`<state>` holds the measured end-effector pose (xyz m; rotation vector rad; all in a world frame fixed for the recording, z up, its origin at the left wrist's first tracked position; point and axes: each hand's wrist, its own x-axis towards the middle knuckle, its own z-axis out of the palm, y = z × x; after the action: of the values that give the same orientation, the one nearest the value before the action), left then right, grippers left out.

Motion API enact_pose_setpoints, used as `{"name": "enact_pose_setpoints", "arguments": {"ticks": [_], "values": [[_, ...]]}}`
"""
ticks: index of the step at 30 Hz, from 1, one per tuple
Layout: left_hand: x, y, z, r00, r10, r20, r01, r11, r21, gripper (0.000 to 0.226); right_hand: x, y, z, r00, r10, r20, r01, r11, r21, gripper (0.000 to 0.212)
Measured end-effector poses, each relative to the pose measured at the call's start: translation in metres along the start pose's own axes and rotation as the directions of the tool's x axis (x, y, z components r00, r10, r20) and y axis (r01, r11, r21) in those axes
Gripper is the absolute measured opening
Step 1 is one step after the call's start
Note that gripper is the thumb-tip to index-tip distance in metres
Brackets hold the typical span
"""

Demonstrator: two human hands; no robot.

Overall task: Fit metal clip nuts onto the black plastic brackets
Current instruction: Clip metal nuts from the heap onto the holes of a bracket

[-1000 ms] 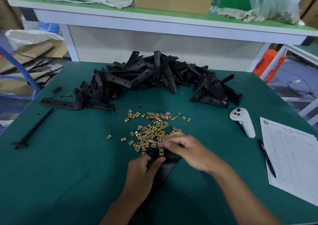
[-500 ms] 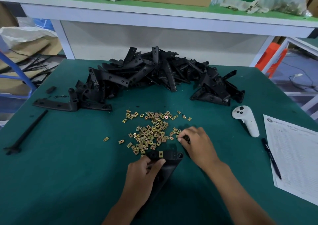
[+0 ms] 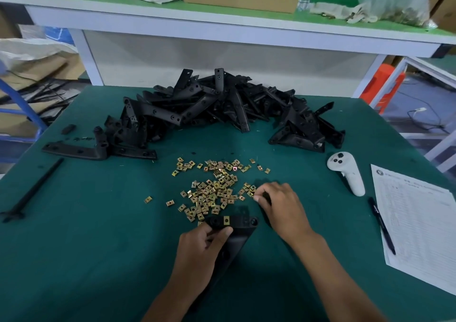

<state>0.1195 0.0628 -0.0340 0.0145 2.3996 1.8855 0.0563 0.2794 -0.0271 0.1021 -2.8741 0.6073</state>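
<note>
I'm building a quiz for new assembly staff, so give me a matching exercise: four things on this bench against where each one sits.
Things:
1. bracket pile
2. loose clip nuts
3. white controller
4. pen

Places:
A. on the left edge of the paper sheet
B. table middle, before the hands
C. far side of the table
D. between the nuts and the sheet

Pairs: 1-C, 2-B, 3-D, 4-A

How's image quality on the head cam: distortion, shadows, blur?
Head view: wide-angle bowing, the shelf edge curves; lighting soft, faint shadows under the left hand and right hand; clip nuts glint but stay legible; black bracket pile loses detail; paper sheet text unreadable.
</note>
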Motion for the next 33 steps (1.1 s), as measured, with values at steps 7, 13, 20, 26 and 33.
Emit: {"name": "enact_pose_setpoints", "arguments": {"ticks": [7,13,20,26,33], "values": [[0.000,-0.002,0.000,1.000,-0.002,0.012,0.002,1.000,-0.012,0.036,-0.001,-0.013,-0.017,0.967,0.235,0.096,-0.246,0.774,0.584,0.012],[0.002,-0.009,0.000,1.000,0.010,0.018,-0.010,1.000,-0.014,0.033,-0.006,-0.020,-0.034,0.923,0.216,0.319,-0.385,0.488,0.784,0.023],[0.003,-0.012,0.000,0.999,0.021,-0.034,-0.022,0.999,-0.025,0.056,-0.017,-0.032,-0.037,0.914,0.150,0.377,-0.399,0.509,0.763,0.014],[0.002,-0.011,0.000,0.997,0.035,-0.073,-0.035,0.999,0.005,0.052,-0.026,-0.038,-0.037,0.949,0.011,0.316,-0.211,0.768,0.604,0.011],[0.002,-0.012,-0.001,0.996,0.069,-0.061,-0.068,0.998,0.016,0.052,-0.023,-0.037,-0.040,0.944,0.005,0.331,-0.210,0.780,0.589,0.010]]}}
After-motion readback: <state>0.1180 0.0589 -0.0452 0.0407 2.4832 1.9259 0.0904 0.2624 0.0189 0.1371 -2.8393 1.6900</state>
